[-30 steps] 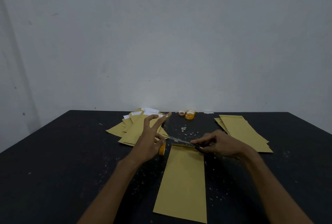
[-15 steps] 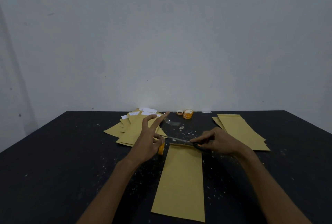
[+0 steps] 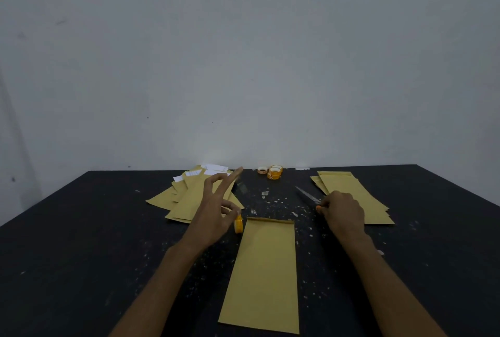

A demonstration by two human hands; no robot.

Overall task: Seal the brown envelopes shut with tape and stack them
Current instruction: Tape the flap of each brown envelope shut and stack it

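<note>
Black tabletop (image 3: 81, 255) fills the lower half of the frame. The working brown envelope (image 3: 263, 274) lies flat at lower centre with its folded flap end pointing away from us. We judge it is parked there so both hands can reach the flap.

The left hand (image 3: 213, 215) hovers just left of the flap. Thumb and lower fingers are clamped on the orange tape roll (image 3: 238, 225), and two fingers stick up and apart. A clear tape strip (image 3: 242, 188) hangs off the raised fingertip, likely kept high so it won't stick to anything early.

The right hand (image 3: 343, 213), right of centre, is curled round the scissors (image 3: 307, 195) with the blades pointing to the upper left. They sit low, near or on the tabletop; we can't tell which.

The loose pile of envelopes (image 3: 186, 201) at centre left has white slips (image 3: 216, 167) poking out, so we take it as the unsealed ones. The neater stack (image 3: 351, 193) at centre right looks like the done ones.

Spare tape rolls (image 3: 274, 172) sit at the far edge, and pale scraps (image 3: 265, 194) are scattered around. Nothing blocks the flap. The scissors hand is the only thing close to the stacking side.
</note>
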